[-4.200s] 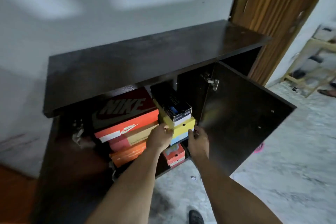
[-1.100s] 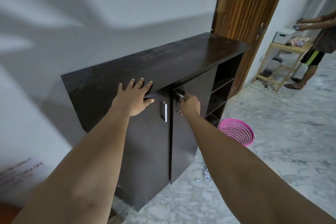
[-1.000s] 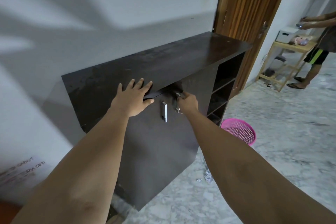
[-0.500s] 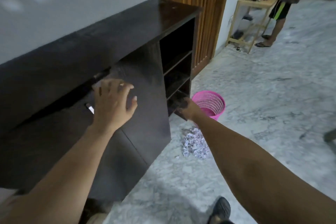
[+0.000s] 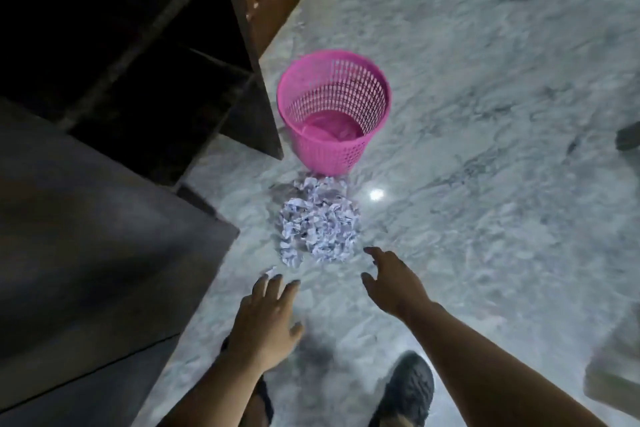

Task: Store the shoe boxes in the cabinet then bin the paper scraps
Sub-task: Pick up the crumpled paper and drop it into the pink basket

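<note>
Pink plastic, the lattice bin (image 5: 334, 114) stands upright on the marble floor (image 5: 485, 184), its mouth showing nothing but its own base. Just in front of the bin, touching its foot, lies a heap of crumpled paper scraps (image 5: 318, 222); one stray scrap (image 5: 270, 270) sits nearer the person. Beside the bin to its left is the dark cabinet (image 5: 104, 236), its open shelves closest to the bin. Both hands hover on the near side of the heap, holding nothing: the left hand (image 5: 266, 319) with fingers spread, the right hand (image 5: 394, 282) with fingers loosely extended toward the scraps. A dark shoe (image 5: 408, 388) shows below the hands
</note>
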A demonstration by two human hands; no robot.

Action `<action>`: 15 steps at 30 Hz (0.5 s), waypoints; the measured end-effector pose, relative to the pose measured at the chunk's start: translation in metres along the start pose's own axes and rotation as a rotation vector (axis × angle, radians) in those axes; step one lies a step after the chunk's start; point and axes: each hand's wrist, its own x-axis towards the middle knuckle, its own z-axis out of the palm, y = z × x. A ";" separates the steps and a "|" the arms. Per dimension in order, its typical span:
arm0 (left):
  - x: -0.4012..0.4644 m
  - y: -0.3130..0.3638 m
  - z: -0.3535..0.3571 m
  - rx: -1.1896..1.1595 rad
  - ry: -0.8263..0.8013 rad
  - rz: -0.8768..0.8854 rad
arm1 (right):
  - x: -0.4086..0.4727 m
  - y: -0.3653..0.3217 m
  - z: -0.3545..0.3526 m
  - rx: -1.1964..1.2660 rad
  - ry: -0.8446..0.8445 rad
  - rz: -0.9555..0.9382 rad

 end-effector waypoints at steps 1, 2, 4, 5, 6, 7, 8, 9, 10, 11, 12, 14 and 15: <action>0.042 -0.013 0.026 0.015 0.001 0.013 | 0.037 0.006 0.024 -0.018 0.021 -0.016; 0.083 -0.026 0.052 0.029 0.014 0.026 | 0.075 0.011 0.049 -0.027 0.047 -0.029; 0.161 -0.056 0.098 0.019 0.056 0.035 | 0.150 0.017 0.097 -0.036 0.109 -0.049; 0.198 -0.070 0.116 0.005 0.082 0.037 | 0.184 0.020 0.117 -0.047 0.142 -0.048; 0.232 -0.084 0.132 -0.001 0.110 0.040 | 0.216 0.021 0.136 -0.069 0.174 -0.042; 0.262 -0.097 0.144 -0.002 0.144 0.048 | 0.244 0.023 0.152 -0.101 0.199 -0.035; 0.291 -0.110 0.155 0.001 0.173 0.062 | 0.267 0.023 0.164 -0.134 0.219 -0.027; 0.316 -0.120 0.163 0.003 0.198 0.090 | 0.289 0.024 0.175 -0.166 0.238 -0.026; 0.337 -0.128 0.170 0.007 0.216 0.132 | 0.305 0.026 0.185 -0.195 0.257 -0.040; 0.354 -0.134 0.176 0.016 0.231 0.181 | 0.319 0.029 0.193 -0.208 0.270 -0.066; 0.367 -0.139 0.181 0.033 0.245 0.224 | 0.329 0.032 0.200 -0.202 0.283 -0.099; 0.381 -0.141 0.187 0.073 0.293 0.278 | 0.341 0.040 0.211 -0.154 0.312 -0.165; 0.384 -0.140 0.189 0.078 0.329 0.294 | 0.344 0.044 0.214 -0.123 0.337 -0.196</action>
